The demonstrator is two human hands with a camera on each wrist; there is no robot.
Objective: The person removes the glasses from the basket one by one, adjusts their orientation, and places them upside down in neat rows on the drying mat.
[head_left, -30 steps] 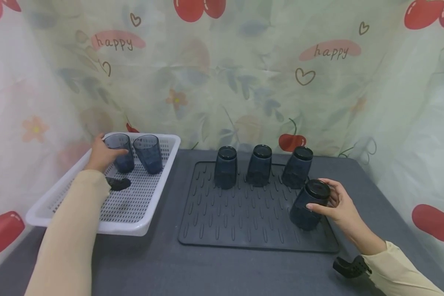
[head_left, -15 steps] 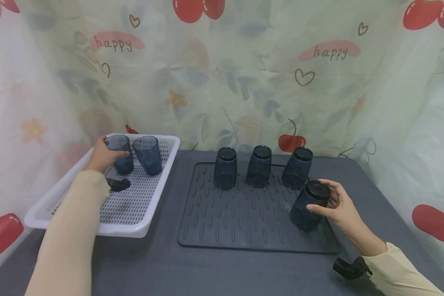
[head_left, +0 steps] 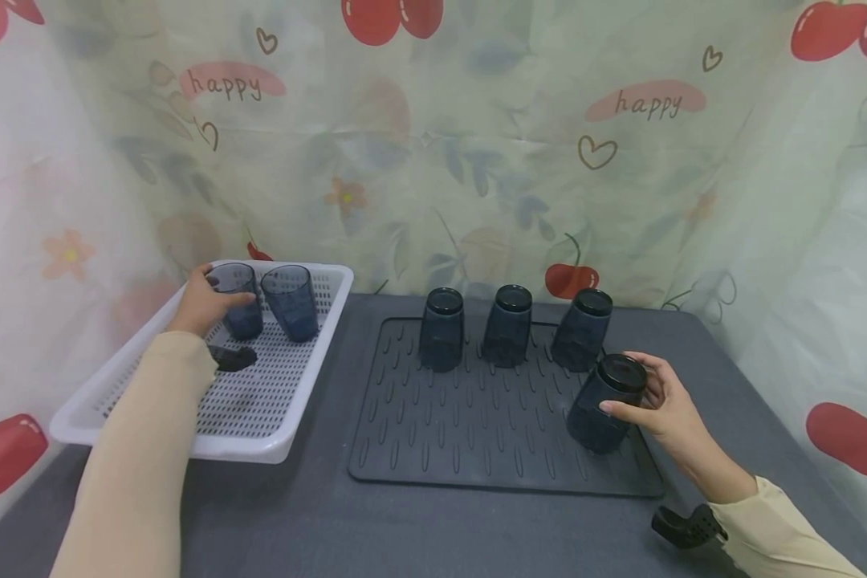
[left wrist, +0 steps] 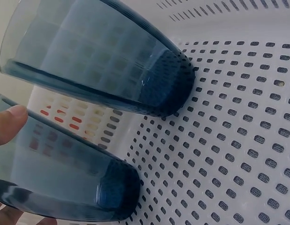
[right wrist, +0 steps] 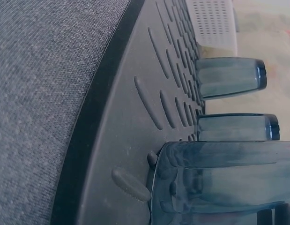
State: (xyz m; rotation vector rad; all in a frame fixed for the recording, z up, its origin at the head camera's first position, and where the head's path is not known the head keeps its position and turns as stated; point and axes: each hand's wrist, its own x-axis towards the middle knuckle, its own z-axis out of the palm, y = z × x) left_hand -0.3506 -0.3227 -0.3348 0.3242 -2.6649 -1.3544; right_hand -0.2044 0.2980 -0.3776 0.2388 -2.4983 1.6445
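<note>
My left hand (head_left: 202, 303) grips the left of two blue drinking glasses, the held one (left wrist: 70, 168) standing mouth up in the white basket (head_left: 311, 377). Its thumb lies on one side and its fingers on the other, near the rim. Close beside it stands the second glass (head_left: 291, 305), also mouth up. On the right, my right hand (head_left: 668, 409) holds an upside-down dark blue glass (head_left: 598, 413) by its sides, thumb in front and fingers behind. In the right wrist view, that glass's rim meets the black ridged mat (head_left: 470, 433).
Three more upside-down glasses stand along the mat's back edge: left (head_left: 441, 333), middle (head_left: 507, 329) and right (head_left: 581, 333). A grey cloth (head_left: 433, 530) covers the table. Behind it hangs a printed curtain (head_left: 419, 201), with further curtain at both sides.
</note>
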